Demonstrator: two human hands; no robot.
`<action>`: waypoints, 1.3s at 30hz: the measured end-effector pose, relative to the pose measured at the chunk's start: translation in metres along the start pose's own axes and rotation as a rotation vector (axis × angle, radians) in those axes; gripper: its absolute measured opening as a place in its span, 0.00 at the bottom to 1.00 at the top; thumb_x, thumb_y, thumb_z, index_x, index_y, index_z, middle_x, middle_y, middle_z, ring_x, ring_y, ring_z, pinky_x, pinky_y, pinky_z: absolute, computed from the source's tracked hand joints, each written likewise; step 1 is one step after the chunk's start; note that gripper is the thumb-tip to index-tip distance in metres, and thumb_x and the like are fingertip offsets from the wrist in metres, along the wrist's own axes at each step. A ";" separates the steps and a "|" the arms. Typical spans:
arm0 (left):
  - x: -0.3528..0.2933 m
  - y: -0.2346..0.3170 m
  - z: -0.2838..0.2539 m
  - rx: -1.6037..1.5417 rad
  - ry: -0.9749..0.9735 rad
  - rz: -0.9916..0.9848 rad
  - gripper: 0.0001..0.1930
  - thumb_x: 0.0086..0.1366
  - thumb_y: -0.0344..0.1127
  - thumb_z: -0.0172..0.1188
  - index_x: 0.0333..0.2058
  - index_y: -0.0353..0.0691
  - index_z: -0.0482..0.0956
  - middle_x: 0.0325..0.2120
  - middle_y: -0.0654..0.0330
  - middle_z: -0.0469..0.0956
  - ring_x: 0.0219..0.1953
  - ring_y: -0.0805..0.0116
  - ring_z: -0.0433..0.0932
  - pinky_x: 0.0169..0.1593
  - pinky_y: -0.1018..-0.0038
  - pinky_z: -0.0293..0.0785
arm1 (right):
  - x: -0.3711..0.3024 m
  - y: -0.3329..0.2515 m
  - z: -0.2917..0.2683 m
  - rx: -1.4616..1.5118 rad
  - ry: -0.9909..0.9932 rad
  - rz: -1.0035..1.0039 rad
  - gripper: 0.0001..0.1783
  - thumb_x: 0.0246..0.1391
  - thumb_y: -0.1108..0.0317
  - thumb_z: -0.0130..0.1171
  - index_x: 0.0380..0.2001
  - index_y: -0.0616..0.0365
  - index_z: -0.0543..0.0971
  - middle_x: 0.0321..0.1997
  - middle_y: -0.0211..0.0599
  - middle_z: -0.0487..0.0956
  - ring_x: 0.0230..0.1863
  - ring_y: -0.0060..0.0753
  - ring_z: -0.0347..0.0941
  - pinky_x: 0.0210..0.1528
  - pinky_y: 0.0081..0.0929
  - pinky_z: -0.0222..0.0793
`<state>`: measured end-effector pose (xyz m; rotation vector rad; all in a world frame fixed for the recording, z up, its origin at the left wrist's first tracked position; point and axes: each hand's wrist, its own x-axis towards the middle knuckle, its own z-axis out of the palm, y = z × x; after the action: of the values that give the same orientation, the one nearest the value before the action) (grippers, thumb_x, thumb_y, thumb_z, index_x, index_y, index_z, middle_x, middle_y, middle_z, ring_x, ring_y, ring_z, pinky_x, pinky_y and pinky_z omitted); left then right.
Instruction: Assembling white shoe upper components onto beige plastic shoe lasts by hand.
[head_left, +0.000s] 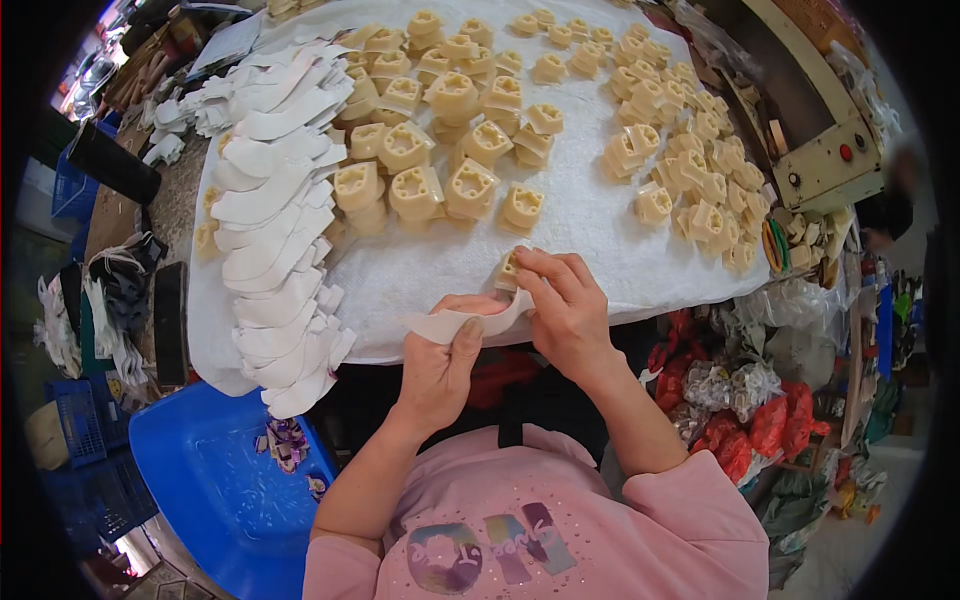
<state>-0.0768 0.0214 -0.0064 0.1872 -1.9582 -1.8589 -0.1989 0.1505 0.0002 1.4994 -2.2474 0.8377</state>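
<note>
Near the front edge of the cloth-covered table, my left hand [436, 372] pinches a curved white strip [452, 326] of thin sheet material between thumb and fingers. My right hand [568, 318] grips a small cream plastic block [506, 272], which looks like a shoe heel. The strip's right end runs up to the right fingertips by this block; whether it is stuck to it is hidden. Beyond my hands stand several larger cream heel blocks [415, 192] with hollowed tops. A long overlapping row of white curved strips [258, 205] lies on the left side of the table.
Smaller cream blocks [690, 165] form a pile at the right. A blue plastic tub [215, 470] holding some scraps stands below the table's left corner. At the far right is a metal machine [830, 165] with a red button. Red plastic bags [745, 435] and clear bags are heaped at lower right.
</note>
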 end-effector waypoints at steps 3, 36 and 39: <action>0.004 -0.005 0.012 -0.030 -0.037 0.051 0.16 0.70 0.38 0.45 0.40 0.31 0.77 0.42 0.51 0.74 0.45 0.61 0.74 0.49 0.72 0.68 | -0.004 0.006 -0.001 0.051 0.047 0.017 0.22 0.30 0.83 0.56 0.37 0.64 0.75 0.45 0.39 0.75 0.40 0.45 0.72 0.38 0.33 0.72; -0.035 0.048 -0.015 -0.672 0.256 -0.218 0.23 0.72 0.39 0.37 0.54 0.22 0.63 0.45 0.51 0.73 0.42 0.70 0.76 0.42 0.78 0.75 | 0.021 -0.067 0.015 0.720 0.303 -0.191 0.29 0.36 0.87 0.60 0.46 0.56 0.71 0.44 0.43 0.75 0.44 0.47 0.70 0.41 0.33 0.72; -0.037 0.048 -0.015 -0.595 0.246 -0.187 0.23 0.72 0.39 0.37 0.54 0.21 0.63 0.44 0.51 0.73 0.42 0.71 0.75 0.42 0.79 0.73 | 0.021 -0.067 0.014 0.731 0.300 -0.186 0.28 0.37 0.87 0.59 0.45 0.56 0.70 0.43 0.43 0.75 0.43 0.47 0.70 0.40 0.33 0.72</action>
<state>-0.0284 0.0261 0.0323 0.3995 -1.1970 -2.3212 -0.1455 0.1072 0.0207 1.6714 -1.6193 1.8060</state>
